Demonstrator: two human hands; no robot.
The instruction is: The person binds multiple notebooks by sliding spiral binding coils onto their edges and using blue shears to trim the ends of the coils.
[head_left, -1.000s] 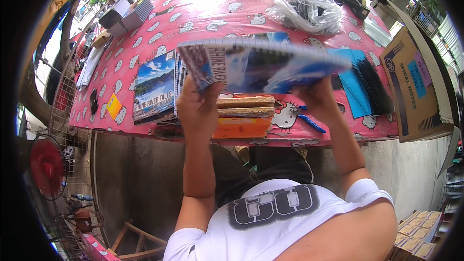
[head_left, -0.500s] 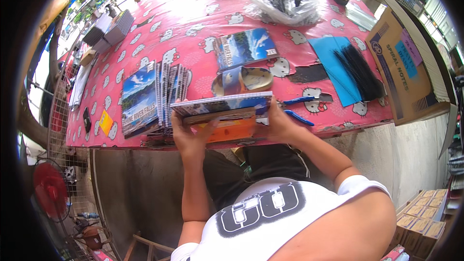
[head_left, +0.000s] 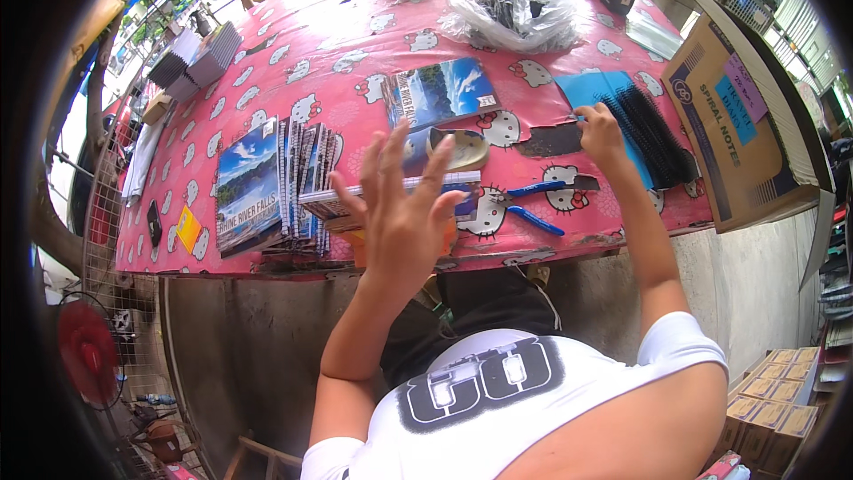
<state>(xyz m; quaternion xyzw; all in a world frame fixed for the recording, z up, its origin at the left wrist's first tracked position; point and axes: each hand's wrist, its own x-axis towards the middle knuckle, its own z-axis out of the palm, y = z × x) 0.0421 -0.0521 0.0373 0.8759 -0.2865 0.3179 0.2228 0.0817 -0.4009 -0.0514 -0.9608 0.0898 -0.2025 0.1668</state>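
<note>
Where notebooks (head_left: 267, 187) lie, a pink patterned table (head_left: 355, 44) meets concrete floor (head_left: 249, 338).

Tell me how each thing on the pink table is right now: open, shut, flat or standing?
Left hand: open, fingers spread, holding nothing.
Right hand: fingers on the black binding combs.
Notebook by the tape roll: shut, lying flat.
Stacked notebooks: shut, leaning in a row.
Blue-handled pliers: handles apart, lying flat.
Plastic bag: crumpled, holding dark things.
Cardboard box: flap open.

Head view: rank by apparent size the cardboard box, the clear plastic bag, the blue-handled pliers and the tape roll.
1. cardboard box
2. clear plastic bag
3. blue-handled pliers
4. tape roll, though it looks close to the pliers.
</note>
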